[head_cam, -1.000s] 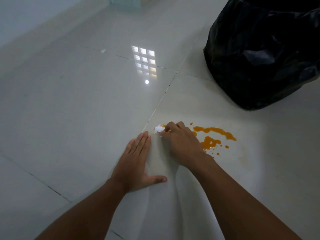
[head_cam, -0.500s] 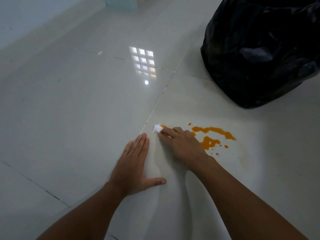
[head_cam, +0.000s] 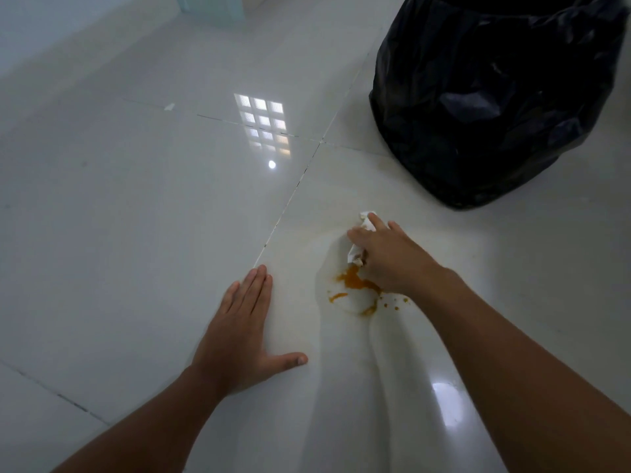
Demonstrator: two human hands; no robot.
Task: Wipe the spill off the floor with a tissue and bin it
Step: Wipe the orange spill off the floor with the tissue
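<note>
- right hand point(head_cam: 389, 257) is pressed down on the floor point(head_cam: 136, 216) with a crumpled white tissue point(head_cam: 367, 222) bunched under the fingers. Fingers are curled over it, so it's clamped on the tissue rather than spread out
- bits of the tissue poke out at the far side by the fingertips and again on the thumb side, where the paper looks a little orange-stained
- left hand point(head_cam: 239, 336) is flat on the tile, palm down, fingers straight and together, thumb stuck out to the right. Not holding anything, just resting on the floor
- the two hands are apart, with a stretch of bare tile between them. The left one sits nearer the camera and off to the left
- orange spill point(head_cam: 355, 283) is right against the near edge of the right hand, thickest blob touching the heel of the hand just below the tissue
- thinner smears and small drops curve around nearer the camera, under the right wrist. Can't tell how much more is hidden under the hand
- spill is well to the right of the left hand, beyond its thumb tip
- black bin bag point(head_cam: 488, 97) stands further back on the right, past the right hand, not touching it
- floor is glossy white tile, with a window reflection point(head_cam: 264, 126) showing beyond the left hand
</note>
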